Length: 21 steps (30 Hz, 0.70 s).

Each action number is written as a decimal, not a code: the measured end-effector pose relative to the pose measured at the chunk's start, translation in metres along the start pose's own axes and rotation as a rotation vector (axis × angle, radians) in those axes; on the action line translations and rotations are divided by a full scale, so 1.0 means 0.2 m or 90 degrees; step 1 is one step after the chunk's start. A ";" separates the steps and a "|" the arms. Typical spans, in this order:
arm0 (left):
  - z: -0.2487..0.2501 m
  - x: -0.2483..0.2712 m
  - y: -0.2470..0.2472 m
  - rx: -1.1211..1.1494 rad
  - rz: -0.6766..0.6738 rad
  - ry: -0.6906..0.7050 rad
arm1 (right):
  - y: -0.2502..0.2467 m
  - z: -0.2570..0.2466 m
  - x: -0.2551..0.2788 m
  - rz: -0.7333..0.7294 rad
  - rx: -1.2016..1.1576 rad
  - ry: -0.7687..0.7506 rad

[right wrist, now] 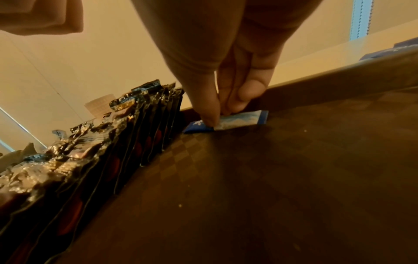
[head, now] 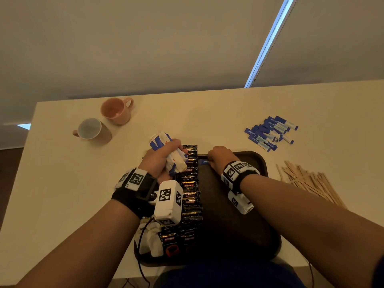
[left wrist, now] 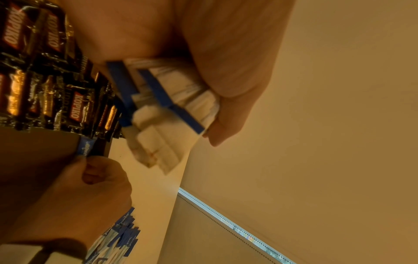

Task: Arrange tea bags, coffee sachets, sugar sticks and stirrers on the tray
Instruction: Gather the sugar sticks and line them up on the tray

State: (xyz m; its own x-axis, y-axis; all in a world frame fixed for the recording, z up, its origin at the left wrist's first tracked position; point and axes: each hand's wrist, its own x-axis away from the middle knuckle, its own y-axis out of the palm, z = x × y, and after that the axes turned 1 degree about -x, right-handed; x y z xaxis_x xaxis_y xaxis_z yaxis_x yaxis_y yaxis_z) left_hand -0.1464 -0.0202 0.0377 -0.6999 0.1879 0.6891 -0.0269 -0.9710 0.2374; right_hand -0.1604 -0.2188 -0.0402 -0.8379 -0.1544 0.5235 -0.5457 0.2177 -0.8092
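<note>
A dark brown tray (head: 256, 161) lies at the table's near edge. A row of black Kopiko coffee sachets (head: 190, 185) runs along its left side, with white tea bags (head: 149, 239) at the near left corner. My left hand (head: 164, 154) grips a bundle of blue-and-white sugar sticks (head: 166, 151) above the sachets' far end; the bundle (left wrist: 162, 107) fills the left wrist view. My right hand (head: 220, 156) pinches a single sugar stick (right wrist: 226, 121) that lies flat on the tray floor (right wrist: 294, 178) at its far edge, beside the sachets (right wrist: 126, 135).
More sugar sticks (head: 270, 130) lie in a loose pile on the table at the far right. Wooden stirrers (head: 307, 181) are heaped right of the tray. Two mugs, one peach (head: 116, 110) and one with a white inside (head: 91, 129), stand at the far left.
</note>
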 end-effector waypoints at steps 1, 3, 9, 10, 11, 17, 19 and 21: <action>0.00 0.00 0.00 0.006 0.003 0.000 | 0.00 0.00 0.00 0.005 0.001 -0.002; -0.01 0.01 0.01 0.016 0.006 0.001 | 0.01 0.01 0.01 0.011 0.008 -0.002; -0.02 0.01 0.02 0.029 -0.004 0.008 | 0.01 0.02 0.02 -0.026 0.027 -0.011; -0.02 0.00 0.01 0.026 -0.007 0.010 | 0.00 0.01 0.02 -0.028 0.025 -0.016; -0.02 0.00 0.01 0.023 -0.008 0.010 | 0.00 0.00 0.02 -0.026 0.022 -0.019; -0.05 0.00 -0.01 0.003 -0.010 -0.007 | -0.05 0.04 0.09 0.060 -0.077 0.008; -0.04 0.00 -0.01 0.020 -0.018 -0.015 | -0.11 0.03 0.13 0.146 -0.171 0.000; -0.03 0.00 0.01 0.057 -0.030 -0.017 | -0.20 -0.01 0.18 0.217 -0.280 -0.016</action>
State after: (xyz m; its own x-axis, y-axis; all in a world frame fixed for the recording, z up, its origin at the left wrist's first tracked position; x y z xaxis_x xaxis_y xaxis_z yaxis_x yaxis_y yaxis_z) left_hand -0.1515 -0.0222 0.0340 -0.6798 0.2377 0.6939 0.0054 -0.9444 0.3288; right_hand -0.1692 -0.2319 0.0118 -0.9702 -0.0262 0.2408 -0.2014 0.6398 -0.7417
